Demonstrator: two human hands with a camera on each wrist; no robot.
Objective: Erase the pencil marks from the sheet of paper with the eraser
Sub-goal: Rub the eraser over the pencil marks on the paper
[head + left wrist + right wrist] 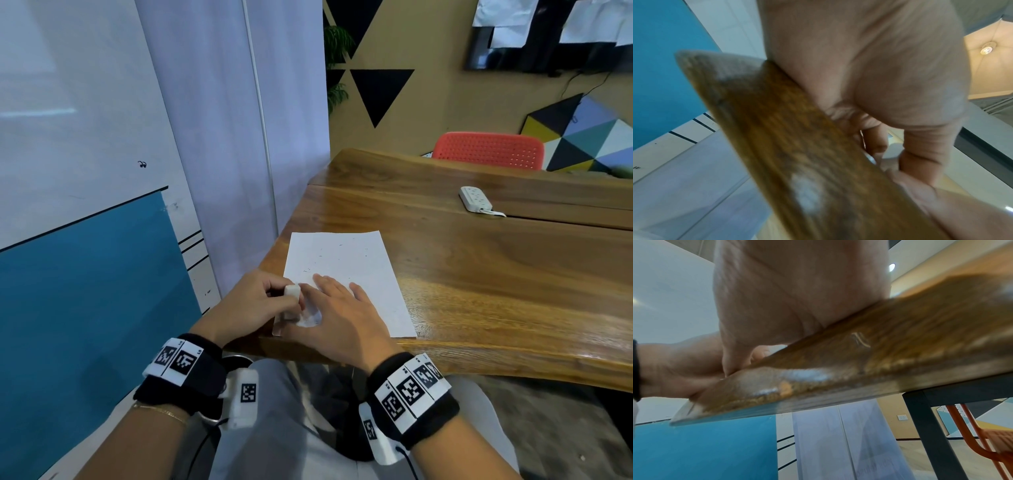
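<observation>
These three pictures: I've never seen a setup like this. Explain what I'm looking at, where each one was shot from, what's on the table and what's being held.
There is no machine here: a person works with bare hands, wearing black wristbands with black-and-white coded tags and a small camera at each wrist. The big picture comes from a camera on the head, looking down. The other two look along each hand from the wrist, so close that they show mostly blurred palm and the wooden table's edge.

On the brown wooden table lies a white sheet of paper with a few faint pencil marks. Farther off lies a white power strip, and a red perforated chair stands behind the table.

The left hand grips a small white block eraser at the sheet's near left corner. The right hand lies flat on the paper, fingers spread.
</observation>
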